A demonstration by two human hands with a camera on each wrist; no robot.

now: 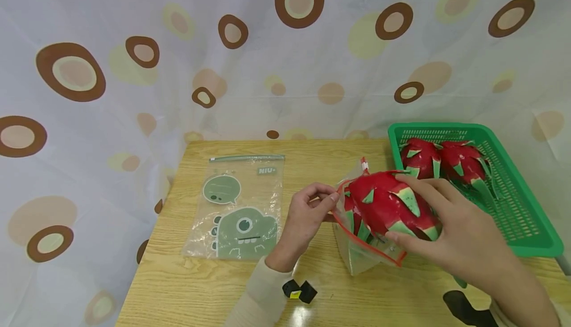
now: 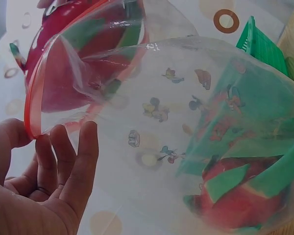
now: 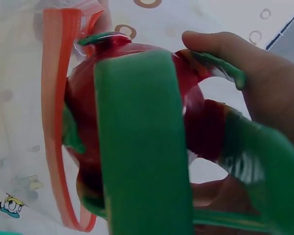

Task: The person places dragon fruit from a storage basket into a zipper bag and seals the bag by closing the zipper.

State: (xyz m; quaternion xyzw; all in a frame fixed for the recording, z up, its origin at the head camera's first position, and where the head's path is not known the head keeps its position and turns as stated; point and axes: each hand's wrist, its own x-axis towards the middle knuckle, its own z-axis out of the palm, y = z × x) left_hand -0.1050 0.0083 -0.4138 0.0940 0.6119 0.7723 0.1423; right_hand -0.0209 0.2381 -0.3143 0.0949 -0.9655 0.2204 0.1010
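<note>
My right hand grips a red dragon fruit with green scales, held at the mouth of a clear zip bag with a red-orange seal. Between thumb and fingers, my left hand pinches the bag's rim on its left side. In the left wrist view another dragon fruit lies in the lower part of the printed bag. Close up in the right wrist view, the held fruit stands beside the seal, partly covered by a broad green scale.
A green basket at the right holds two dragon fruits. Flat on the wooden table at the left lies a clear zip bag with a green monster print. A patterned cloth hangs behind.
</note>
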